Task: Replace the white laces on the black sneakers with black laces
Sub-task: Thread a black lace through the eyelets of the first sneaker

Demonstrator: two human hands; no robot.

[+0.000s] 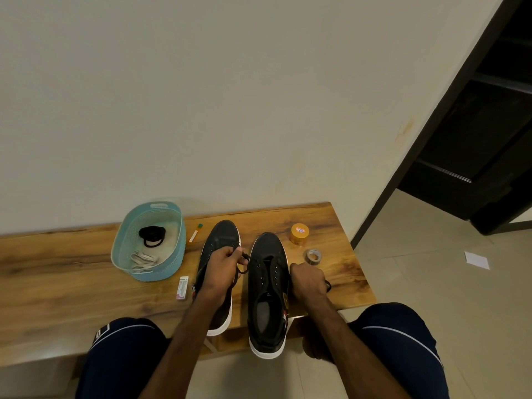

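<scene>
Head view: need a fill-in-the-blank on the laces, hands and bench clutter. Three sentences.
1. The teal basket holds a coiled black lace and loose laces that are ____.
2. The left hand and the right hand each grip the shoe lace, which is ____.
3. The orange jar and the tape roll sit on the bench nearer the ____ hand.

Missing words: white; black; right.

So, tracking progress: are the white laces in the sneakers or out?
Out. The white laces lie in the blue basket; none shows on the left sneaker or the right sneaker.
</scene>
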